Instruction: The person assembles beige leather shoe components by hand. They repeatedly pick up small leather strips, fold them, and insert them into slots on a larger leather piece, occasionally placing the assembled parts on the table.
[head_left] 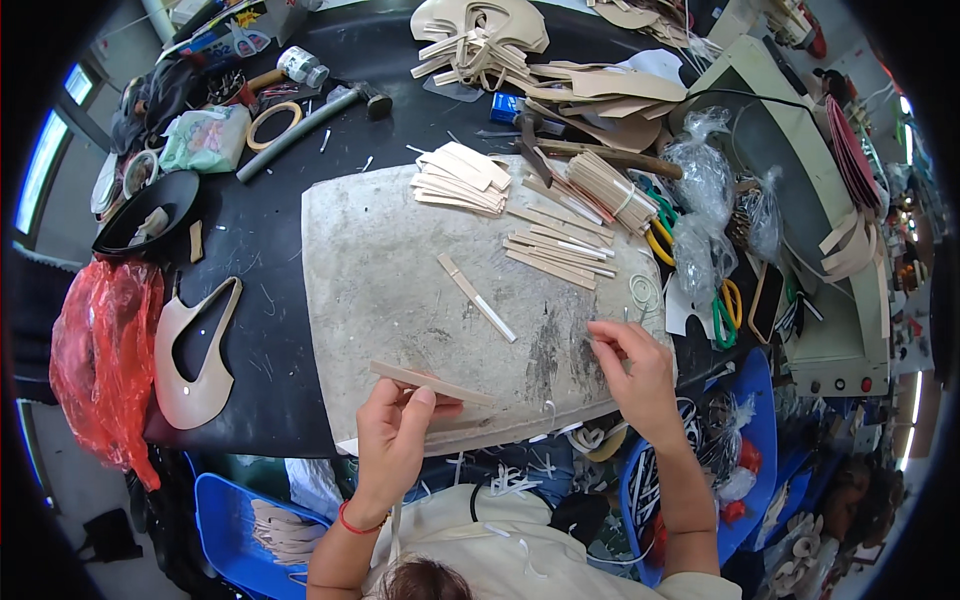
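My left hand point(395, 435) is closed on a beige leather strip point(440, 383), pinched between thumb and fingers above the mat's near edge. My right hand point(638, 378) hovers over the mat's right side, thumb and index finger pressed together. Whatever may be between those fingertips is too small to make out. Ahead of my hands, a single strip with one white end point(476, 297) lies slantwise on the pale, stained mat point(370, 260). Farther off are a spread of loose narrow strips point(562, 256), a fanned stack of wider pieces point(462, 178) and a banded bundle of strips point(612, 192).
A coil of pale cord point(645, 292), yellow-handled scissors point(660, 243) and clear plastic bags point(702, 160) line the right side. Hammers point(378, 103) lie farther back. A red plastic bag point(105, 350) and a curved leather piece point(195, 390) are left. Blue bins point(225, 530) flank me.
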